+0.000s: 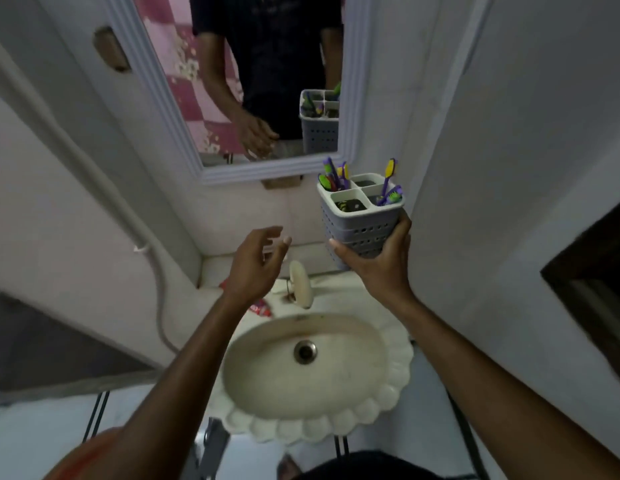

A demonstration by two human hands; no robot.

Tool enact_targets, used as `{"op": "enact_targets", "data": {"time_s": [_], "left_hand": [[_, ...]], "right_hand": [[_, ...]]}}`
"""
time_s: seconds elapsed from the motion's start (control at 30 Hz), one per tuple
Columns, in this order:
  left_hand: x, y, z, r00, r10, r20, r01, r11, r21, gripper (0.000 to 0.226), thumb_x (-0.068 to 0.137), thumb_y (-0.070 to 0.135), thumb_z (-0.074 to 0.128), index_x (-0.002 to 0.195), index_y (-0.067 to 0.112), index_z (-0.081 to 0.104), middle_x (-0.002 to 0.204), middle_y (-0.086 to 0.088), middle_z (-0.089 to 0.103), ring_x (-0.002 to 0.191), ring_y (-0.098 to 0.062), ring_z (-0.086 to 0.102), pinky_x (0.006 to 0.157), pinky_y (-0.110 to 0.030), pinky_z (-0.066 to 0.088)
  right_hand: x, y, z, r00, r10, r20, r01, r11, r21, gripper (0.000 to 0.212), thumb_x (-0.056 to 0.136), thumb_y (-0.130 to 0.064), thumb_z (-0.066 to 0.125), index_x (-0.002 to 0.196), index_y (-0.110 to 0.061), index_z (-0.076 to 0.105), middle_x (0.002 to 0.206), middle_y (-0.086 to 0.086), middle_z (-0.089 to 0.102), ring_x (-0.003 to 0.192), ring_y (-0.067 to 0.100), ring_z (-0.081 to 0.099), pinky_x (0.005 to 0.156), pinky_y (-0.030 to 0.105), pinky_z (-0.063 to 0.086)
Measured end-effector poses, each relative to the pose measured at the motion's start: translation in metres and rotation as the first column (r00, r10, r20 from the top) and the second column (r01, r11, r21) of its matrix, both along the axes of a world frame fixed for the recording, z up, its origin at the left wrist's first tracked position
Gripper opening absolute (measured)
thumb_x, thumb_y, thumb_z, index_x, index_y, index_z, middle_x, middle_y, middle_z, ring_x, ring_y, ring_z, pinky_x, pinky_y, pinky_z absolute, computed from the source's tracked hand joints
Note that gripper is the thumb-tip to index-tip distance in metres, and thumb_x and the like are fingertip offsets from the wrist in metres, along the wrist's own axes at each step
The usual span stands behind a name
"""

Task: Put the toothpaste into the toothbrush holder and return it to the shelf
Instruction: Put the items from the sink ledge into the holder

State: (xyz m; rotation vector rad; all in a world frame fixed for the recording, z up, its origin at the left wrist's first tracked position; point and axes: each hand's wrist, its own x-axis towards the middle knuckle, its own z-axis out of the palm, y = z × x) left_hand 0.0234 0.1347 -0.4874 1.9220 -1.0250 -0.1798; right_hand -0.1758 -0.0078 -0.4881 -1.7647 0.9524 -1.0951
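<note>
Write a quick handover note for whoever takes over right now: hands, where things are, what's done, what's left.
Right hand: holds the toothbrush holder from below, upright, in the air beside the mirror.
Left hand: empty, fingers open, above the sink's back ledge.
Toothpaste: red tube, mostly hidden under the left wrist, lying on the sink ledge by the tap.
Done: holder taken in hand.
Left: pick up toothpaste, drop it into a free compartment, return holder to the shelf, which is not visible here.
</note>
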Motion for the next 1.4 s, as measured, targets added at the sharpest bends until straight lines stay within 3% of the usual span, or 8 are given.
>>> {"op": "enact_targets", "data": {"time_s": [0.4, 0.5, 0.7, 0.87, 1.0, 1.1, 1.27, 1.4], "left_hand": [[0.04, 0.041, -0.149, 0.998, 0.066, 0.002, -0.06, 0.901, 0.429, 0.044, 0.101, 0.025, 0.069, 0.14, 0.01, 0.059, 0.137, -0.011, 0.066, 0.122, -0.032, 0.064, 0.094, -0.045, 0.052], [0.056, 0.049, -0.163, 0.989, -0.076, 0.127, -0.015, 0.801, 0.599, 0.063, 0.091, 0.014, 0.075, 0.15, 0.015, 0.052, 0.151, -0.01, 0.055, 0.139, -0.035, 0.05, 0.106, -0.06, 0.045], [0.096, 0.051, -0.181, 0.891, -0.37, 0.261, 0.048, 0.651, 0.758, 0.073, 0.086, 0.008, 0.073, 0.155, 0.019, 0.05, 0.164, -0.007, 0.045, 0.151, -0.035, 0.037, 0.117, -0.056, 0.035], [0.108, 0.036, -0.18, 0.778, -0.53, 0.339, 0.034, 0.574, 0.818, 0.075, 0.089, 0.015, 0.076, 0.158, 0.021, 0.047, 0.161, -0.007, 0.046, 0.147, -0.033, 0.041, 0.12, -0.053, 0.032], [0.111, 0.032, -0.178, 0.752, -0.516, 0.411, -0.029, 0.595, 0.803, 0.051, 0.09, 0.023, 0.076, 0.137, 0.016, 0.058, 0.138, -0.009, 0.058, 0.128, -0.031, 0.052, 0.11, -0.049, 0.039], [0.111, 0.036, -0.176, 0.814, -0.467, 0.344, 0.034, 0.63, 0.776, 0.029, 0.094, 0.017, 0.071, 0.12, 0.019, 0.06, 0.121, -0.007, 0.064, 0.104, -0.029, 0.067, 0.092, -0.044, 0.055], [0.103, 0.05, -0.153, 0.945, -0.274, 0.177, 0.095, 0.749, 0.656, 0.027, 0.106, 0.039, 0.06, 0.128, 0.025, 0.054, 0.103, 0.002, 0.065, 0.081, -0.024, 0.066, 0.065, -0.038, 0.056], [0.092, 0.056, -0.113, 0.989, -0.145, -0.004, 0.132, 0.885, 0.446, 0.041, 0.109, 0.053, 0.051, 0.141, 0.028, 0.053, 0.113, 0.006, 0.069, 0.081, -0.02, 0.072, 0.073, -0.039, 0.062]], "right_hand": [[0.011, 0.011, -0.118, 0.953, -0.02, -0.303, 0.083, 0.977, 0.196, 0.129, 0.061, -0.061, 0.105, 0.162, -0.023, 0.033, 0.153, 0.001, 0.062, 0.137, 0.028, 0.065, 0.103, 0.041, 0.059], [0.014, 0.013, -0.138, 0.947, -0.022, -0.32, 0.103, 0.967, 0.235, 0.134, 0.061, -0.055, 0.109, 0.165, -0.022, 0.031, 0.156, 0.001, 0.061, 0.139, 0.025, 0.063, 0.106, 0.039, 0.058], [0.021, 0.015, -0.158, 0.951, -0.003, -0.31, 0.105, 0.944, 0.313, 0.14, 0.056, -0.075, 0.102, 0.162, -0.025, 0.025, 0.162, 0.001, 0.058, 0.14, 0.025, 0.064, 0.106, 0.05, 0.063], [0.024, 0.014, -0.166, 0.966, 0.011, -0.259, 0.083, 0.933, 0.349, 0.145, 0.053, -0.082, 0.099, 0.163, -0.022, 0.029, 0.161, -0.003, 0.058, 0.143, 0.018, 0.062, 0.111, 0.041, 0.06], [0.023, 0.02, -0.161, 0.98, -0.019, -0.197, 0.095, 0.917, 0.386, 0.127, 0.059, -0.07, 0.102, 0.158, -0.024, 0.038, 0.146, -0.014, 0.065, 0.122, -0.013, 0.065, 0.096, 0.009, 0.054], [0.019, 0.024, -0.16, 0.983, -0.024, -0.184, 0.093, 0.92, 0.38, 0.108, 0.065, -0.063, 0.102, 0.149, -0.034, 0.04, 0.134, -0.03, 0.062, 0.112, -0.029, 0.06, 0.091, 0.002, 0.051], [0.012, 0.029, -0.161, 0.979, -0.054, -0.196, 0.128, 0.913, 0.386, 0.123, 0.06, -0.072, 0.103, 0.157, -0.026, 0.044, 0.142, -0.018, 0.067, 0.125, -0.01, 0.066, 0.103, 0.019, 0.055], [0.009, 0.034, -0.159, 0.974, -0.052, -0.22, 0.139, 0.906, 0.4, 0.129, 0.059, -0.072, 0.104, 0.16, -0.025, 0.038, 0.145, -0.015, 0.066, 0.127, 0.004, 0.068, 0.103, 0.026, 0.058]]}}
